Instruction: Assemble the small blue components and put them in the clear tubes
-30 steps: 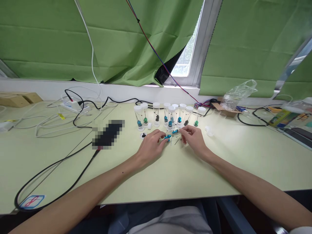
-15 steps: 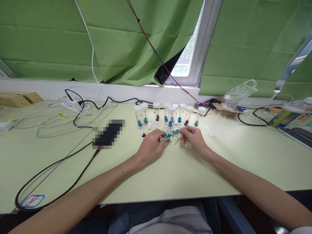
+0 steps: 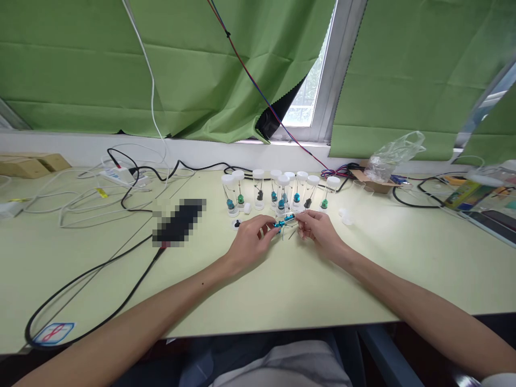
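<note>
My left hand (image 3: pixel 250 240) is closed in a pinch on the near end of a small blue metal tool (image 3: pixel 282 221) just above the pale green table (image 3: pixel 282 290). My right hand (image 3: pixel 316 229) is pinched at the tool's far end, its fingers curled together. A few thin dark pins (image 3: pixel 291 234) lie on the table between the hands. Behind them stands a row of several clear tubes with white caps (image 3: pixel 278 189), each holding a small coloured part. A small black piece on a white cap (image 3: pixel 237 223) lies left of my left hand.
A pixelated dark device (image 3: pixel 179 220) with a black cable (image 3: pixel 92 279) lies to the left, amid white and black wires (image 3: pixel 121 183). A cardboard box with a plastic bag (image 3: pixel 387 161) sits back right, loose white caps (image 3: pixel 345 215) near it. Green curtains (image 3: pixel 201 64) hang behind.
My hands have drawn slightly closer together around the blue tool, and the right hand has shifted a little left. The tubes and other items have not moved.
</note>
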{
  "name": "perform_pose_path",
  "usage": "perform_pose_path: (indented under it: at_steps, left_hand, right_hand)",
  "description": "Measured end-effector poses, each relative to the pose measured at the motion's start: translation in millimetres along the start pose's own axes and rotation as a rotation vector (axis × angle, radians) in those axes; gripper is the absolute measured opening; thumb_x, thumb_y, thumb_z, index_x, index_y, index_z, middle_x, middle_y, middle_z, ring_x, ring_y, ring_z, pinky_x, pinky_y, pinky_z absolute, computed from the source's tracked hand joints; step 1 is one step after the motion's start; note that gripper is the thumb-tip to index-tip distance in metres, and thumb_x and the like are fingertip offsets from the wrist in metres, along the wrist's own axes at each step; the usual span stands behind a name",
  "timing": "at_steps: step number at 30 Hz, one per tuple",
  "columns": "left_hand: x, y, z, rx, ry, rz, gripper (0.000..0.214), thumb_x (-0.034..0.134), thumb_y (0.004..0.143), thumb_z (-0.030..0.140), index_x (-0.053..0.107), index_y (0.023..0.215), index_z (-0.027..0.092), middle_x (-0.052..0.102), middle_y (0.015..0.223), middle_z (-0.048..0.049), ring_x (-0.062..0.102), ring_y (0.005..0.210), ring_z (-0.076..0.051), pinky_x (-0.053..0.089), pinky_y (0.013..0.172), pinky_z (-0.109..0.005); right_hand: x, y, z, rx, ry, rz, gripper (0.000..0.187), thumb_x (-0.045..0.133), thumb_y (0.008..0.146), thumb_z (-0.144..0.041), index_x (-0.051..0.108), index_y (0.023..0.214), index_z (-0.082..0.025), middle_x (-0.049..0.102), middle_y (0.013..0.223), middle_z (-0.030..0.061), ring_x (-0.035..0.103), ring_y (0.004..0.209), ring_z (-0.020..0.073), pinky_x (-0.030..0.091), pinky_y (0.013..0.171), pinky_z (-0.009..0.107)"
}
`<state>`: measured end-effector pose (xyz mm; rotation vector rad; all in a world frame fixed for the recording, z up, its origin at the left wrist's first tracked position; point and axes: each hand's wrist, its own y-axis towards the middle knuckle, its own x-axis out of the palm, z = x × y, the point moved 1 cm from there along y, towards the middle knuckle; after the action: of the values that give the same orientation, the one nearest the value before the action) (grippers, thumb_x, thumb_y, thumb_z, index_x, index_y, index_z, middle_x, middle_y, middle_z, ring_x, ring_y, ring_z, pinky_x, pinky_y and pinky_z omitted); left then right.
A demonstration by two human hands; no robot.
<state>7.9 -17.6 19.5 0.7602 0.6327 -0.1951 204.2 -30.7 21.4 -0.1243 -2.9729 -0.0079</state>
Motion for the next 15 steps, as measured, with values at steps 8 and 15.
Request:
perform_pose_path:
  at_steps: [8,15]
  left_hand:
    - [0.5,0.6,-0.5,-0.06,-0.101,-0.05,0.011,0.063,0.089,0.028,0.067,0.094,0.019,0.071,0.082,-0.0018,0.064,0.073,-0.014,0.055,0.065,-0.026]
    - [2.3,-0.5,-3.5,-0.084,-0.169,-0.153,0.022,0.062,0.088,0.031,0.065,0.107,0.02,0.07,0.083,-0.0016,0.064,0.074,-0.014,0.055,0.069,-0.027]
  right_hand:
    - [-2.0,3.5,3.4,-0.035,-0.024,-0.005,0.03,0.079,0.068,-0.041,0.062,0.065,-0.016,0.054,0.053,-0.0033,0.049,0.045,0.0092,0.038,0.044,0.023]
    - [-2.6,3.9,3.9,-0.147,-0.115,-0.009,0.029,0.076,0.074,-0.041,0.061,0.065,-0.017,0.053,0.051,-0.0038,0.048,0.044,0.0102,0.039,0.043,0.024]
